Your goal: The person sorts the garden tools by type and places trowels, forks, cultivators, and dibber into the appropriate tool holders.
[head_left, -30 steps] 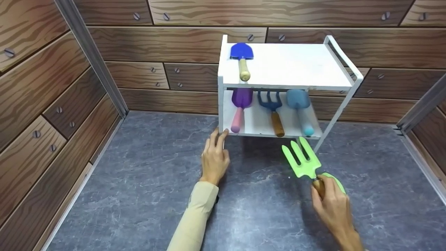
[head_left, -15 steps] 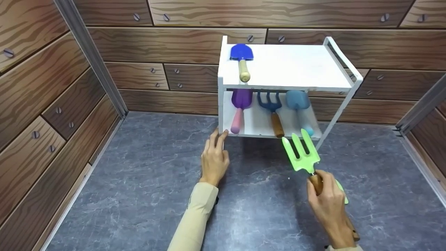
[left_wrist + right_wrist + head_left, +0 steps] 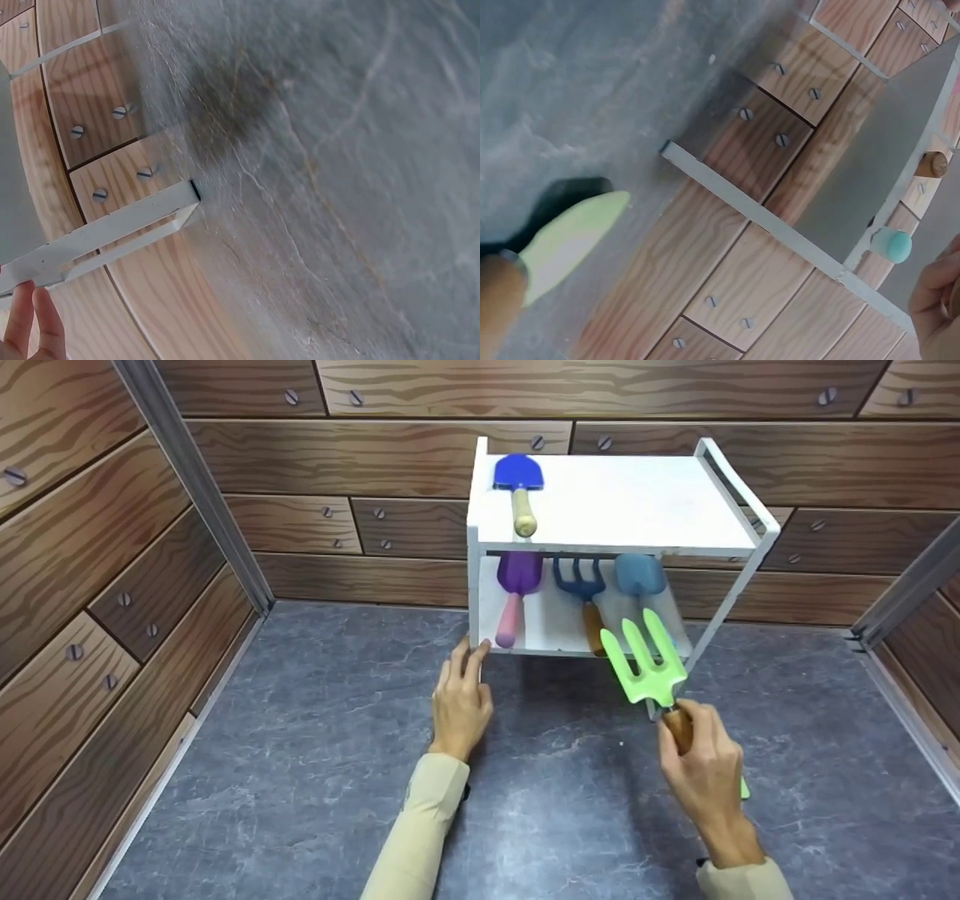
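In the head view my right hand grips the wooden handle of a light green garden hand fork. The prongs point up and away, overlapping the right front of a white two-tier rack. My left hand touches the rack's front left post at lower-shelf height, its fingers mostly straight. A purple trowel with a pink handle, a dark blue hand fork and a light blue trowel lie on the lower shelf. The fork in my hand hides the light blue trowel's handle. A blue spade lies on the top shelf.
Another light green tool, with a wooden handle, lies on the grey floor, mostly hidden behind my right hand in the head view. Wood-patterned walls close in the back and sides, with metal strips at the corners.
My right hand has moved forward with the green hand fork, from in front of the rack until the prongs overlap the lower shelf. The left hand stays at the post.
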